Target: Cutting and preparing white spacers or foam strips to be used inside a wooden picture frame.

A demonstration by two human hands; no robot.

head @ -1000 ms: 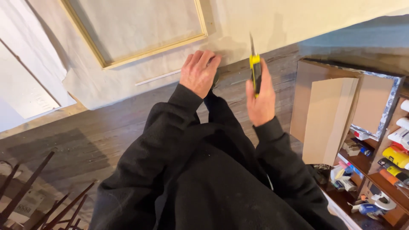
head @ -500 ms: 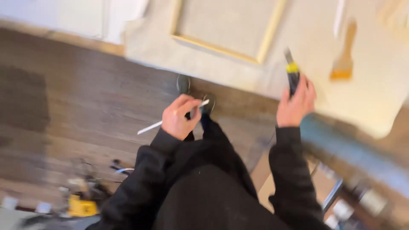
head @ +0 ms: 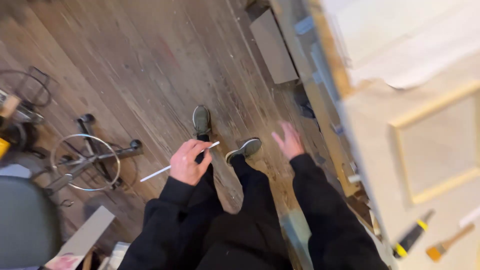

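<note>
My left hand, at centre frame, pinches the thin white stick as before; my right hand now hangs empty, fingers spread; the yellow-and-black knife it held lies lower right on the pale bench, beside a brush, so cutting looks paused.

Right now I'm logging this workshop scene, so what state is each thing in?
Left hand: closed around a thin white stick.
Right hand: open, empty, blurred.
Utility knife: lying on the cloth-covered table.
Paintbrush: lying flat beside the knife.
Wooden frame: lying flat on the table.
Stool: standing on the wooden floor.
</note>
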